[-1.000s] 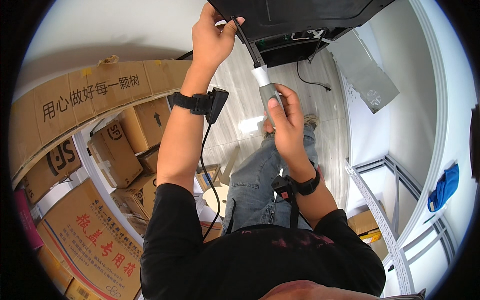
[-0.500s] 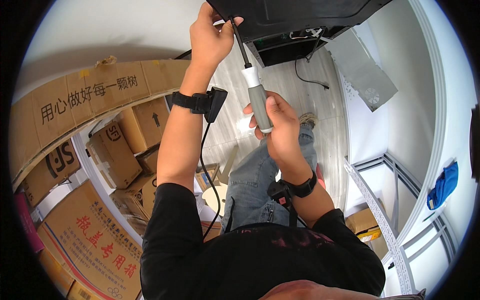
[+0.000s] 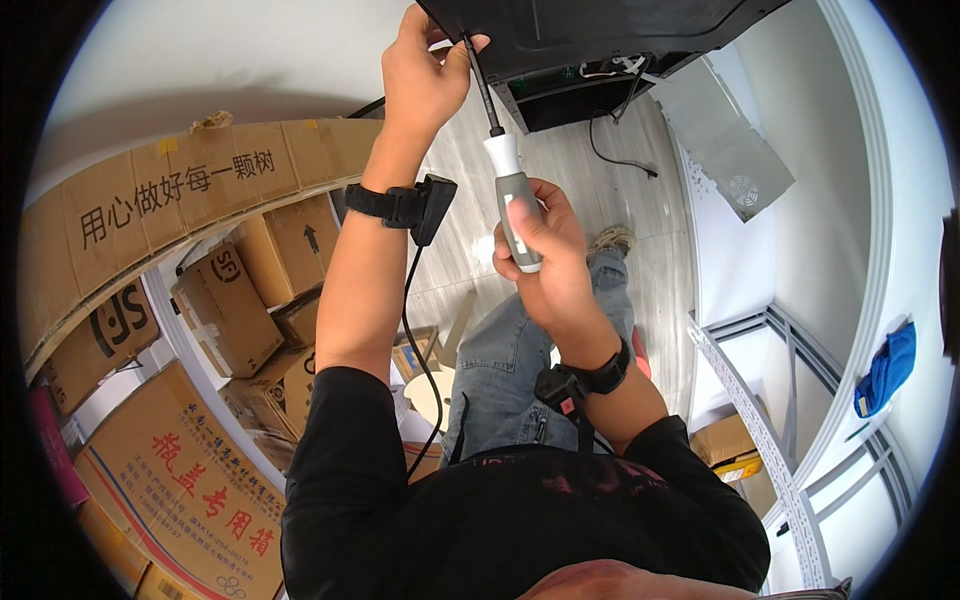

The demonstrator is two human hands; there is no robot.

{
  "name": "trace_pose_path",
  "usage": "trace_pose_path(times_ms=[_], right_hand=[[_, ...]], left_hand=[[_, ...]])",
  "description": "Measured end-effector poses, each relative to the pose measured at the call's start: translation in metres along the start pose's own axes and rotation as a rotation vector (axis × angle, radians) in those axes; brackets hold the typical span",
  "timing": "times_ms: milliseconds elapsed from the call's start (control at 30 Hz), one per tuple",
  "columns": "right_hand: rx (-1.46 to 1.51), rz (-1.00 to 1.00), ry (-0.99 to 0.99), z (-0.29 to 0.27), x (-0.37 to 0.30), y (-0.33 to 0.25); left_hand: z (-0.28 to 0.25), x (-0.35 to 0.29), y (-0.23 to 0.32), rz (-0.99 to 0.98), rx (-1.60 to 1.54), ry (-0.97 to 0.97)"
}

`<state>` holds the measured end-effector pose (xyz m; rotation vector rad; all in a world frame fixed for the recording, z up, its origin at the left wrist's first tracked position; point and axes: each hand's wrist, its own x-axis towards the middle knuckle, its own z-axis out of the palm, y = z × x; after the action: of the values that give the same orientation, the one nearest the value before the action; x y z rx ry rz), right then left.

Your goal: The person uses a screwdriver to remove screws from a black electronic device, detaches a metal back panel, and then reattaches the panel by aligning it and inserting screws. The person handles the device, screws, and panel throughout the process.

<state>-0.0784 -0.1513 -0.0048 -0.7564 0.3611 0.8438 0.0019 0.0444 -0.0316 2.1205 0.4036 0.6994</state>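
In the head view, the landmark was a black sheet-metal cabinet (image 3: 610,30) at the upper edge, its underside partly open, with white wires (image 3: 604,69) showing inside. The screwdriver with grey-and-white handle and long black shaft (image 3: 504,158) lay below the cabinet's left part, tilted, its tip end reaching up to the cabinet's left edge. The person's right hand (image 3: 548,238) was below the cabinet, fingers and thumb wrapped round the grey handle. The person's left hand (image 3: 428,75) was at the cabinet's left edge, thumb and fingers bent in close beside the shaft's tip end (could not tell whether they pinched the shaft or the metal edge; the tip itself was obscured).

Surroundings: a black cable with a plug (image 3: 651,174) hung from the cabinet and trailed onto the pale streaked floor (image 3: 660,265) below it. A flat grey panel with a round vent pattern (image 3: 735,150) stood to the cabinet's lower right. Brown cardboard boxes (image 3: 235,310) were stacked well to its lower left; a crumpled blue cloth (image 3: 888,370) hung far to its lower right.
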Motion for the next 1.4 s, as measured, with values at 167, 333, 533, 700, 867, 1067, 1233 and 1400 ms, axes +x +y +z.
trace_pose_path(times_ms=[167,333,533,700,867,1067,1233,1400], right_hand=[[0.018,0.092,-0.037,0.001,0.001,-0.008],[0.121,0.116,-0.1,-0.005,-0.001,-0.011],[0.022,0.122,-0.103,-0.002,-0.003,-0.014],[0.038,0.158,-0.123,-0.009,-0.001,-0.012],[0.23,0.211,-0.365,-0.022,0.001,-0.017],[0.329,0.19,-0.378,-0.028,0.003,-0.016],[0.258,0.226,-0.255,-0.02,0.001,-0.019],[0.226,0.18,-0.224,-0.027,0.001,-0.017]], left_hand=[[-0.001,0.001,-0.001,-0.012,0.007,-0.009],[0.0,-0.001,-0.002,-0.017,0.021,-0.006],[0.001,-0.001,-0.005,0.005,-0.01,-0.002],[0.0,-0.001,-0.005,0.012,-0.005,-0.008],[0.001,-0.002,-0.002,0.008,-0.051,-0.006],[0.0,-0.002,-0.001,-0.011,-0.027,-0.025],[0.0,-0.001,-0.009,0.0,-0.042,-0.017],[0.0,-0.001,-0.009,0.024,-0.041,-0.033]])
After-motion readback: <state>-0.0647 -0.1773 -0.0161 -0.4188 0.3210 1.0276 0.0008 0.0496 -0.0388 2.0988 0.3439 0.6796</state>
